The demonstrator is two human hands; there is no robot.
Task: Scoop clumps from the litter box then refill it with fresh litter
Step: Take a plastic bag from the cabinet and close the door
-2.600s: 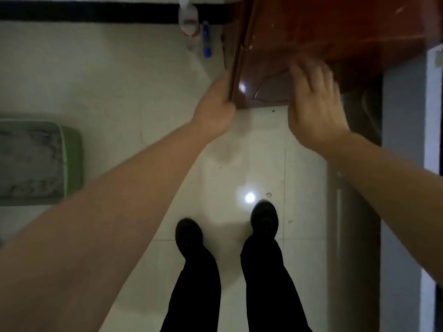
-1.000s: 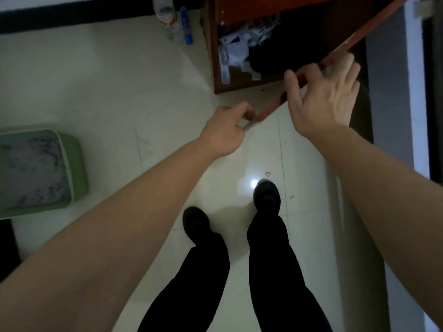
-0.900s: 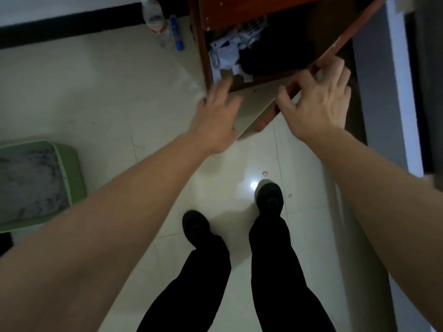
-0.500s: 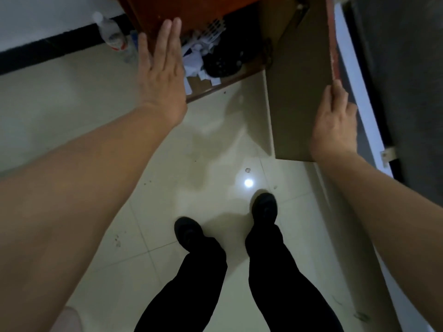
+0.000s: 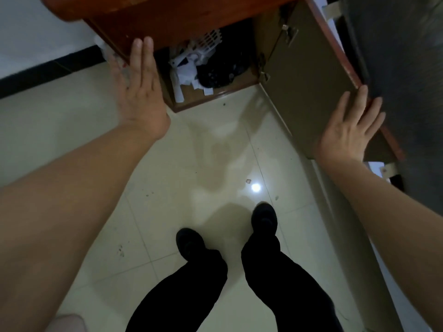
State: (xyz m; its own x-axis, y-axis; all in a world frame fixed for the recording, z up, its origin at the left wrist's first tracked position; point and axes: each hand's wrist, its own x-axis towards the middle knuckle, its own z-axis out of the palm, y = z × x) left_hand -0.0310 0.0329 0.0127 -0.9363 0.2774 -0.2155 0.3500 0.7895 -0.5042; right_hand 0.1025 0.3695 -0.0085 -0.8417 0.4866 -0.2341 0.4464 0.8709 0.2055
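A reddish-brown wooden cabinet (image 5: 172,17) stands ahead of me with its door (image 5: 309,75) swung wide open to the right. Inside lie a white slotted plastic piece (image 5: 211,40), crumpled white papers (image 5: 188,68) and something black (image 5: 220,73). My left hand (image 5: 141,89) is flat, fingers straight, at the cabinet's left front edge. My right hand (image 5: 347,130) is spread, fingers straight, against the lower edge of the open door. Neither hand holds anything. The litter box is out of view.
Pale glossy floor tiles (image 5: 203,164) stretch beneath me, with my two black shoes (image 5: 263,216) near the middle. A black baseboard (image 5: 48,70) runs along the white wall at left. A dark grey surface (image 5: 402,68) lies behind the door at right.
The cabinet door went from shut to fully open to the right. My left hand let go of its edge and moved to the cabinet's left side. The green litter box slid out of view.
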